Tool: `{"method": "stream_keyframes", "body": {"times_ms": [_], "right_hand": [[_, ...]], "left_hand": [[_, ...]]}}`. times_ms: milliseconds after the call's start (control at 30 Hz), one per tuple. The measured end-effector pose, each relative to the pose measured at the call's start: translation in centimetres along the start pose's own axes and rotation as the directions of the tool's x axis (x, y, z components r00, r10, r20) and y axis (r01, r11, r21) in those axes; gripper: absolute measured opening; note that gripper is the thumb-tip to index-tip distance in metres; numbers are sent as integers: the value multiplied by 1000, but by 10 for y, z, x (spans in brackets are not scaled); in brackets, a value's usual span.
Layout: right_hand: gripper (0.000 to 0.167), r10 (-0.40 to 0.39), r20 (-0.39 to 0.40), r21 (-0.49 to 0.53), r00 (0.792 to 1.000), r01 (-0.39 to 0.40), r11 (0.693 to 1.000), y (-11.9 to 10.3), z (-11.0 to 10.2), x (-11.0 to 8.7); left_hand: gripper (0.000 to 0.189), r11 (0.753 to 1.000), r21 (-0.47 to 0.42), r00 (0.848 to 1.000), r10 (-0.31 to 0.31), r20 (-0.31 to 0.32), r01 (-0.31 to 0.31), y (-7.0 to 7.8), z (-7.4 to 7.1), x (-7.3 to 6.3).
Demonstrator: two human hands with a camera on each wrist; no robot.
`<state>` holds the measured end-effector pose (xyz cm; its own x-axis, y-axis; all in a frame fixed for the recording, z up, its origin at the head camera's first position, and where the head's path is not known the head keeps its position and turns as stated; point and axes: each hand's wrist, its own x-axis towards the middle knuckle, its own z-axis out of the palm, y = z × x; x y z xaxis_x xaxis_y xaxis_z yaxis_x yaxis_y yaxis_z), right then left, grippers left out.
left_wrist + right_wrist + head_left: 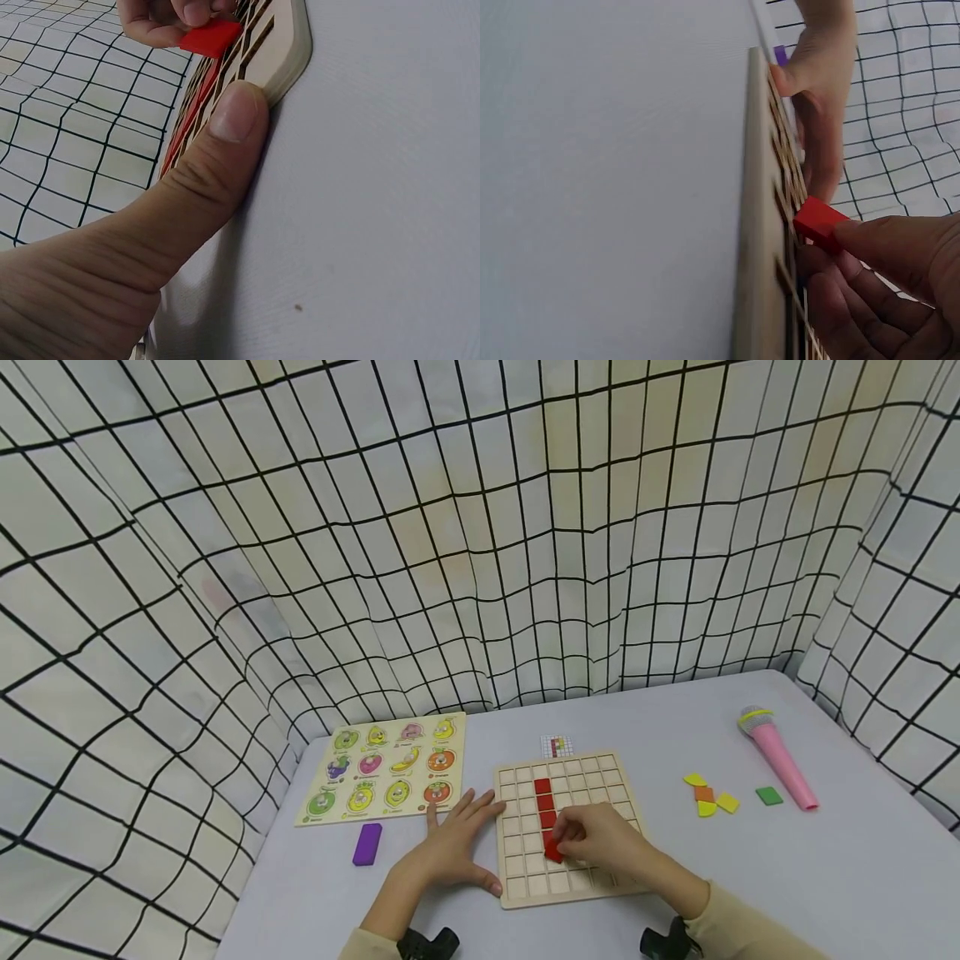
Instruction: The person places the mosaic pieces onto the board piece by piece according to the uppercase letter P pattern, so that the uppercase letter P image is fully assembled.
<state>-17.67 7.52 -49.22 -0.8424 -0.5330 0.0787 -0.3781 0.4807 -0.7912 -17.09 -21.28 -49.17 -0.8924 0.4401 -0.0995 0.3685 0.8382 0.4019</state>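
Note:
A wooden grid board (525, 887) lies on the table, with a column of red square tiles (545, 802) set in its cells. My right hand (600, 839) pinches a red tile (821, 223) between thumb and fingers, tilted low over the board at the lower end of that column. My left hand (453, 847) has its fingers spread along the board's left edge. In the left wrist view the left thumb (236, 120) rests against the rim near a rounded corner.
A fruit picture board (382, 768) lies at the back left, a purple block (367, 844) before it. Behind the grid stands a small pattern card (557, 746). Rightward are yellow tiles (727, 802), an orange tile (703, 793), a green tile (768, 796) and a pink microphone (783, 764).

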Motion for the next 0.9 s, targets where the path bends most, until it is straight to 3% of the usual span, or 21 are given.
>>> {"method": "stream_keyframes", "body": {"times_ms": [233, 467, 633, 900], "right_hand": [[12, 15, 39, -141, 999, -10, 990, -5, 5, 1], [8, -21, 35, -285, 999, 30, 958, -8, 7, -3], [13, -13, 97, -236, 995, 35, 971, -4, 3, -7], [24, -77, 188, -160, 979, 108, 981, 2, -3, -14]], "left_hand": [[122, 1000, 8, 1000, -2, 2, 2, -2, 1, 0], [122, 1000, 2, 1000, -3, 4, 3, -2, 2, 1], [122, 1000, 17, 1000, -1, 5, 1, -3, 3, 2], [123, 1000, 27, 1000, -11, 7, 11, -6, 5, 3]]}}
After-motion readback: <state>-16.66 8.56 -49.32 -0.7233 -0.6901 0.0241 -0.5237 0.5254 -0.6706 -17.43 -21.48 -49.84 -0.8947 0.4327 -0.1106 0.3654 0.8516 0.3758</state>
